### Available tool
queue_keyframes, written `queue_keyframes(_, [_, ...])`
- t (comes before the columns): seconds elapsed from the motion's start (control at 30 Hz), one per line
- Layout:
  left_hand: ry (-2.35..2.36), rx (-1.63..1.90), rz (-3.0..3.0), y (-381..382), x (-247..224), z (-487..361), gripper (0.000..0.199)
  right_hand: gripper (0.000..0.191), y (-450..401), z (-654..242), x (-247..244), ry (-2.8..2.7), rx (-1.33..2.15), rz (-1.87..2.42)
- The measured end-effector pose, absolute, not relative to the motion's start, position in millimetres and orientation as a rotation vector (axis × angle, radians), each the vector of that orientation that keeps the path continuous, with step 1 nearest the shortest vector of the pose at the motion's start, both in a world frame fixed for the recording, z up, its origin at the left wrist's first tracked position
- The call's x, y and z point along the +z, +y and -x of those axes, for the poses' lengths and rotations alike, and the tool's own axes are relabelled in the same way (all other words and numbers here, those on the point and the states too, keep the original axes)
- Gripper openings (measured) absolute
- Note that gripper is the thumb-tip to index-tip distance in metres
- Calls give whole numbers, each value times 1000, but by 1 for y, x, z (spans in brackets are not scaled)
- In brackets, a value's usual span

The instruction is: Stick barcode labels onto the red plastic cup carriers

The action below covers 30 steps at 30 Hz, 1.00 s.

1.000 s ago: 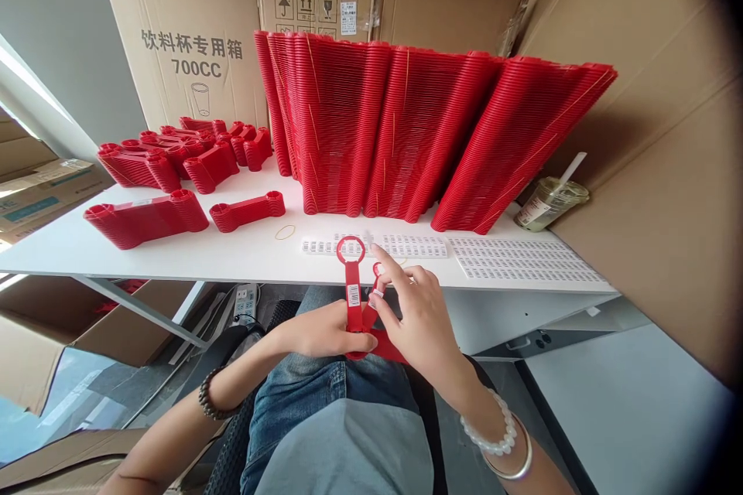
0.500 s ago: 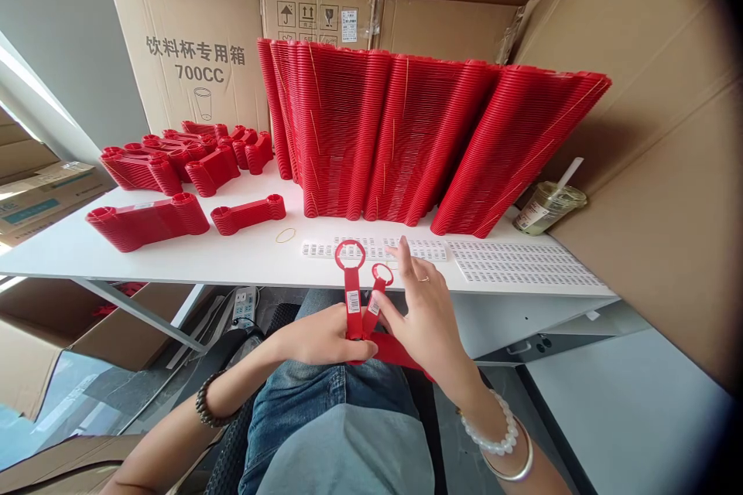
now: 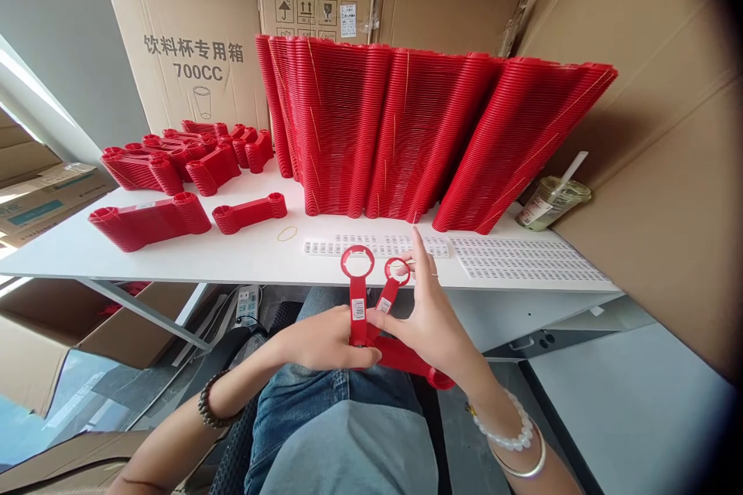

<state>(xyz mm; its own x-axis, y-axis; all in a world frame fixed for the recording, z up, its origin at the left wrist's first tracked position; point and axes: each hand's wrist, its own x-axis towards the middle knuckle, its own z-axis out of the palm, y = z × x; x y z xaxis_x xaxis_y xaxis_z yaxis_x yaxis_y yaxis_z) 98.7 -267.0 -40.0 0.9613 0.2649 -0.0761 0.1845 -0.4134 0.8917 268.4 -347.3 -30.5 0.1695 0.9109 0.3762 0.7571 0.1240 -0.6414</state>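
Note:
Over my lap, my left hand [image 3: 328, 339] is closed on red ring-ended pieces, its thumb pressed across their lower ends. One labelled piece [image 3: 358, 309] stands upright from it, ring at the top. A second labelled piece [image 3: 388, 295] leans to the right, and my right hand [image 3: 434, 313] pinches it with the thumb; the index finger points up. Below the right hand, a red stack [image 3: 406, 358] stretches toward the lower right, partly hidden by both hands.
Tall red stacks [image 3: 342, 131] stand along the back of the white table [image 3: 261, 267]. Smaller red bundles [image 3: 214, 170] lie at the left. Label sheets [image 3: 522, 259] lie near the front edge, with a drink cup [image 3: 551, 205] behind at the right. Cardboard walls surround the back.
The leaning piece has swung right and its ring sits farther from the upright one. My right hand has shifted slightly right, uncovering the end of the lower stack.

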Motion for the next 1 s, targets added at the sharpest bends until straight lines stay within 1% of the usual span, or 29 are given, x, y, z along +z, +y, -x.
queue_keyframes(0.03, [334, 81, -1993, -267, -41, -99, 11, 119, -347, -268, -31, -1618, 226, 1659])
queue_keyframes(0.1, [344, 83, -1959, -267, -40, -100, 11, 114, -345, -268, -32, -1604, 166, 1646])
queue_keyframes(0.23, [304, 100, -1861, -266, -41, -104, 26, 93, -340, -269, -36, -1545, 5, 1589])
queue_keyframes(0.3, [314, 67, -1768, -265, -44, -105, 30, 82, -341, -270, -35, -1552, -53, 1531])
queue_keyframes(0.4, [355, 79, -1645, -261, -51, -106, 31, 76, -349, -269, -28, -1617, -6, 1364])
queue_keyframes(0.5, [410, 245, -1562, -257, -55, -107, 36, 71, -358, -269, -20, -1530, 137, 1231])
queue_keyframes(0.57, [424, 359, -1483, -256, -56, -108, 42, 55, -360, -270, -17, -1415, 210, 1202])
queue_keyframes(0.67, [430, 457, -1383, -257, -56, -113, 46, 13, -357, -274, -18, -1373, 266, 1239])
queue_keyframes(0.7, [433, 476, -1366, -258, -56, -114, 44, 4, -355, -276, -18, -1389, 255, 1269])
queue_keyframes(0.77, [433, 502, -1353, -260, -56, -117, 40, 13, -351, -278, -19, -1419, 202, 1336])
queue_keyframes(1.0, [478, 569, -1343, -265, -59, -120, 31, 18, -346, -279, -21, -1451, 121, 1465])
